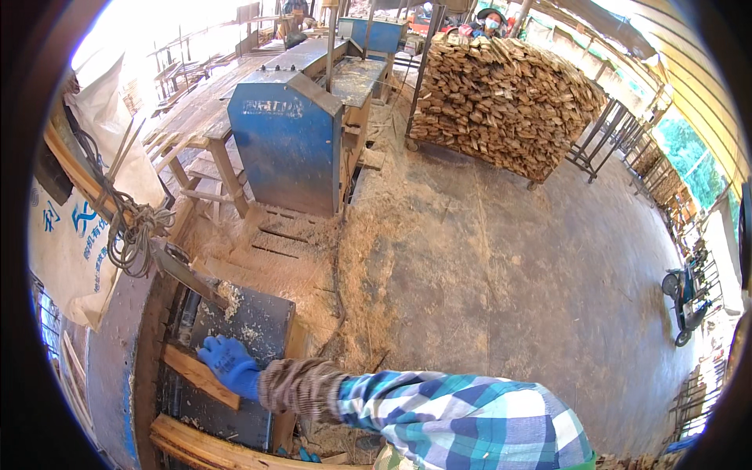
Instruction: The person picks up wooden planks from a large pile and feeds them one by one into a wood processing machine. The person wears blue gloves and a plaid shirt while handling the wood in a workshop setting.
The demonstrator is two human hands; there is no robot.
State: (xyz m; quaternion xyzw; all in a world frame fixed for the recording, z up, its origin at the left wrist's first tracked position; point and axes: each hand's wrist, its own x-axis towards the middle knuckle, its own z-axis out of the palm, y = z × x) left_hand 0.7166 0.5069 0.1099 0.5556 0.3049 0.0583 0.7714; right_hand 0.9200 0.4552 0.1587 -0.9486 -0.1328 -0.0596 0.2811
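Note:
My right hand, in a blue glove, reaches left over a dark metal machine bed. It lies palm down across the upper edge of a short wooden strip, fingers a little apart and not wrapped round it. Below it a longer wooden board lies slantwise and runs to the lower edge. Just past that board's far edge, blue fingertips of my left hand show, curled over the wood. The rest of that hand is hidden by the board and the picture's edge.
A blue machine stands ahead beside a wooden table. Stacked wood pieces fill a wheeled rack, with a person behind it. Sawdust lies on the floor. Rope hangs at left; a scooter stands far right.

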